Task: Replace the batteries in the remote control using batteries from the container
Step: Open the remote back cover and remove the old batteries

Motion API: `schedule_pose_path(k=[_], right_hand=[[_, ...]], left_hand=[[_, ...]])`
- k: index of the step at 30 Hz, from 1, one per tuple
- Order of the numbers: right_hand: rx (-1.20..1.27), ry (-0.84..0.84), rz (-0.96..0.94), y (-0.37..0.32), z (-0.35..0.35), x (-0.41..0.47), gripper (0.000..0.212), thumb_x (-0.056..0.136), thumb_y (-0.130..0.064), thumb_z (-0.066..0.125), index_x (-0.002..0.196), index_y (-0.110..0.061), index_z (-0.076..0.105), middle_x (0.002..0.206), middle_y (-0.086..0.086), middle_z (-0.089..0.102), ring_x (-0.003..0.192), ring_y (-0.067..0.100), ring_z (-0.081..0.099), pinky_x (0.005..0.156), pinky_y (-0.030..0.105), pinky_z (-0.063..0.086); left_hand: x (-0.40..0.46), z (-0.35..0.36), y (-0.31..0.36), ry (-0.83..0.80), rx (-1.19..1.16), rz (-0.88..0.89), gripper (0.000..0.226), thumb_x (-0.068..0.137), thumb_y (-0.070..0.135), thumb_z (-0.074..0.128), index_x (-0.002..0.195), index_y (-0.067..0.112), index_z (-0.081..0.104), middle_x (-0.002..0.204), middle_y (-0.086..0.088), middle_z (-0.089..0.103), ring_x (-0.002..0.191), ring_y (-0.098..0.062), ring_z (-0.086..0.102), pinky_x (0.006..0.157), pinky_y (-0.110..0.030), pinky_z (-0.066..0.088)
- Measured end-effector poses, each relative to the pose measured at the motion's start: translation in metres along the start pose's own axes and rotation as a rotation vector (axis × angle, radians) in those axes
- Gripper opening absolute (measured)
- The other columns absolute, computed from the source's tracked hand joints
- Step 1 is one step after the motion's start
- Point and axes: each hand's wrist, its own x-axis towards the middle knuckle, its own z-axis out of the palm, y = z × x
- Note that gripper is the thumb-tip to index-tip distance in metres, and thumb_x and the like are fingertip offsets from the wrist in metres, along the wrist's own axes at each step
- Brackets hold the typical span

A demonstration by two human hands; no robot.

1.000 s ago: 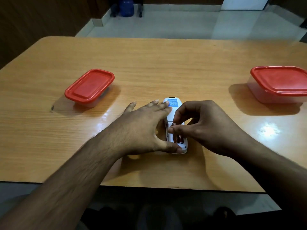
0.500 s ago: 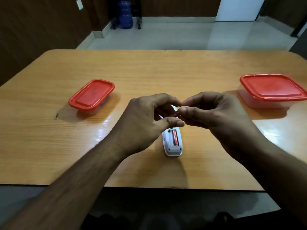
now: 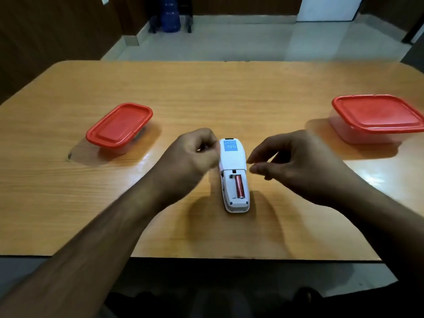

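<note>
One battery left: red cell (image 3: 239, 186) sits in right slot of the open bay, left slot bare — so judging by that, swap is mid-way, old ones coming out.
Remote: white remote control (image 3: 234, 171) lies face-down, centre of wooden table (image 3: 206, 92), between both hands, cover off the bay at its near end. Blue label on the far half.
L hand: left hand (image 3: 195, 154) curled into a loose fist just left of remote, fingers pinched round smth small + dark — prob. a battery, too blurred to be sure.
R hand: right hand (image 3: 296, 161) hovers just right of remote, thumb + forefinger close but nothing between them — empty, slack.
Containers: small red-lidded container (image 3: 119, 125) far left, bigger red-lidded container (image 3: 376, 118) far right, both lids on, both well apart from remote. Can't tell which holds fresh cells.
Handling, battery: light, rigid, smooth metal — rolls and slips easy. Spring holds it in, so my call is lift at the end away from the spring w/ a fingertip, then pinch mid-body.
Handling, remote: light hard plastic, will skate on glossy tabletop. Best pinned by its long sides w/ one hand while the other works the bay.
Handling, lids: flexy plastic, prob. snap-fit; peel from a corner, steady the tub.
Risk: loose cell rolling off near table edge.
</note>
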Motion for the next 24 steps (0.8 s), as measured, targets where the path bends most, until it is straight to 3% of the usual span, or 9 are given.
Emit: schedule_pose_path(k=[2,3,5,8,13,20,24], right_hand=[[-0.084,-0.059,-0.024,-0.001,0.003,0.0,0.007,0.08,-0.028,0.08,0.077,-0.034,0.076,0.066,-0.035,0.066,0.066,-0.002,0.066,0.055,0.009,0.045],[-0.115,-0.075,-0.047,-0.001,0.005,0.0,0.009,0.079,-0.029,0.08,0.075,-0.035,0.076,0.065,-0.036,0.065,0.068,-0.004,0.065,0.057,0.009,0.044],[-0.18,-0.094,-0.1,-0.002,0.006,0.0,0.011,0.078,-0.028,0.081,0.073,-0.035,0.075,0.067,-0.027,0.068,0.07,-0.004,0.064,0.059,0.011,0.043],[-0.29,-0.122,-0.163,-0.002,0.009,0.001,0.008,0.079,-0.027,0.08,0.076,-0.034,0.078,0.075,-0.017,0.07,0.07,-0.001,0.062,0.06,0.015,0.04],[-0.368,-0.162,-0.186,-0.01,0.011,0.001,0.002,0.081,-0.033,0.077,0.08,-0.034,0.078,0.075,-0.012,0.071,0.068,-0.001,0.061,0.065,0.028,0.051],[-0.447,-0.19,-0.206,-0.02,0.012,0.002,0.006,0.082,-0.028,0.075,0.082,-0.032,0.08,0.078,-0.014,0.074,0.062,-0.005,0.053,0.066,0.019,0.045],[-0.501,-0.2,-0.198,-0.024,0.012,0.002,0.008,0.083,-0.028,0.072,0.083,-0.032,0.079,0.079,-0.01,0.075,0.069,0.002,0.059,0.07,0.029,0.053]], left_hand=[[0.001,0.003,-0.005,-0.061,0.359,0.105,0.025,0.071,0.038,0.062,0.092,0.024,0.063,0.084,0.017,0.055,0.065,0.004,0.048,0.059,-0.012,0.034],[0.002,0.005,-0.008,-0.112,0.497,0.121,0.044,0.068,0.051,0.064,0.107,0.03,0.062,0.1,0.019,0.054,0.079,0.008,0.051,0.069,-0.012,0.037],[0.001,0.007,-0.01,-0.232,0.641,0.083,0.087,0.056,0.075,0.057,0.134,0.037,0.048,0.132,0.023,0.042,0.11,0.005,0.05,0.091,-0.022,0.042],[0.0,0.008,-0.013,-0.333,0.759,0.041,0.114,0.046,0.087,0.046,0.148,0.04,0.025,0.154,0.028,0.015,0.133,-0.005,0.04,0.103,-0.034,0.041],[0.0,0.005,-0.013,-0.329,0.82,0.058,0.114,0.049,0.086,0.048,0.149,0.04,0.022,0.157,0.029,0.011,0.14,-0.003,0.031,0.106,-0.036,0.04],[0.001,0.004,-0.015,-0.328,0.818,0.066,0.117,0.046,0.087,0.045,0.15,0.04,0.021,0.157,0.03,0.011,0.142,0.0,0.026,0.108,-0.036,0.038],[0.001,0.005,-0.016,-0.302,0.831,0.089,0.116,0.046,0.089,0.041,0.149,0.04,0.023,0.157,0.029,0.014,0.137,-0.001,0.034,0.103,-0.035,0.042]])
